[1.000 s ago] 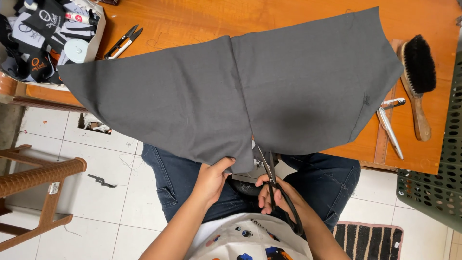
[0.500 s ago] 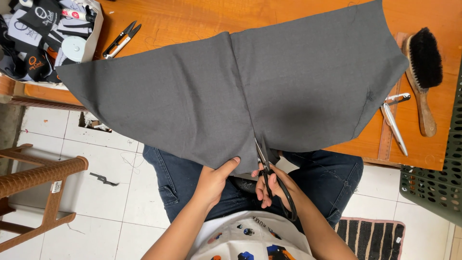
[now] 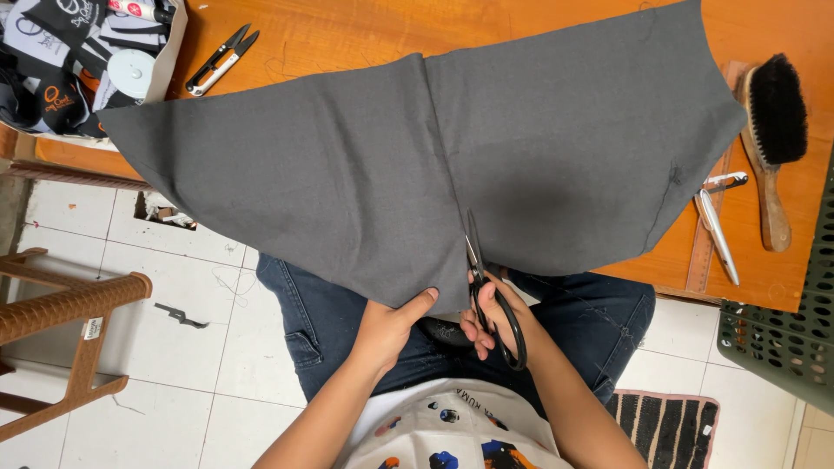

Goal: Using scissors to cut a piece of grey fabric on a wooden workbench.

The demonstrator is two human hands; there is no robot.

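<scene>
A wide piece of dark grey woven cloth [image 3: 365, 174], matte and fine in texture, lies over the orange wooden surface [image 3: 365, 30] and hangs down over its near edge toward the seated person's lap. A straight fold or seam line goes down the middle of the cloth. The left hand [image 3: 388, 328] pinches the hanging lower edge of the cloth, the thumb on top and the fingers closed below it. The right hand [image 3: 488, 320] is closed through the loops of long scissors with black handles [image 3: 488, 291]; the steel blades point up along the middle line and bite into the cloth edge, only a little open.

Near the far left corner of the surface lie small black thread snips [image 3: 221, 59]. By the right edge rests a wooden brush with black bristles [image 3: 771, 139], and next to it a flat wooden ruler [image 3: 708, 230] with a slim silver metal tool [image 3: 718, 234] on it. A green plastic basket with holes [image 3: 795, 321] stands right of the surface.
</scene>
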